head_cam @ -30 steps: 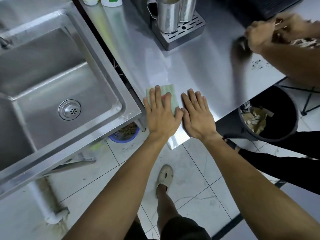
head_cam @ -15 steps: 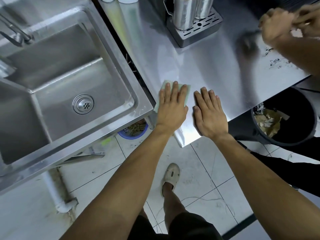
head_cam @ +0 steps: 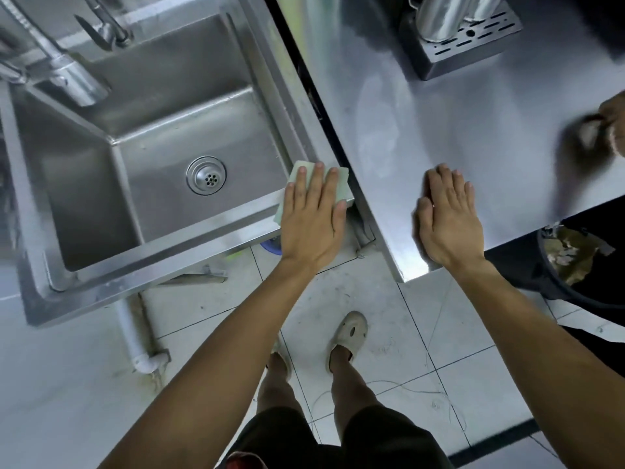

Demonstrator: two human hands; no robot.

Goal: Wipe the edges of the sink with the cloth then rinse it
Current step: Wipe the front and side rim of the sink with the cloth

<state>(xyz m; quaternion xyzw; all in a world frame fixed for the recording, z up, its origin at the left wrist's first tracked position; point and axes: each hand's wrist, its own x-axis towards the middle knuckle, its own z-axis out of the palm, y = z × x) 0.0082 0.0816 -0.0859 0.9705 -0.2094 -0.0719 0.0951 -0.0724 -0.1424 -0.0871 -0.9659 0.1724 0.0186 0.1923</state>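
Observation:
A pale green folded cloth (head_cam: 341,184) lies on the near right corner of the steel sink's rim (head_cam: 203,236). My left hand (head_cam: 313,214) presses flat on the cloth, fingers straight and together, covering most of it. My right hand (head_cam: 446,220) rests flat and empty on the steel counter (head_cam: 422,123) to the right of the sink. The basin has a round drain (head_cam: 206,175) in its floor, and a faucet (head_cam: 64,72) hangs over its far left side.
A narrow gap separates sink and counter. A metal drip tray with steel cups (head_cam: 463,32) stands at the counter's back. Another person's hand (head_cam: 612,126) works at the far right. A black bin (head_cam: 575,265) with scraps sits under the counter's edge. Below are the tiled floor and my feet.
My left hand has slid the cloth leftward off the counter, across the gap, onto the sink's near right corner. My right hand stayed flat on the counter. The view shifted left.

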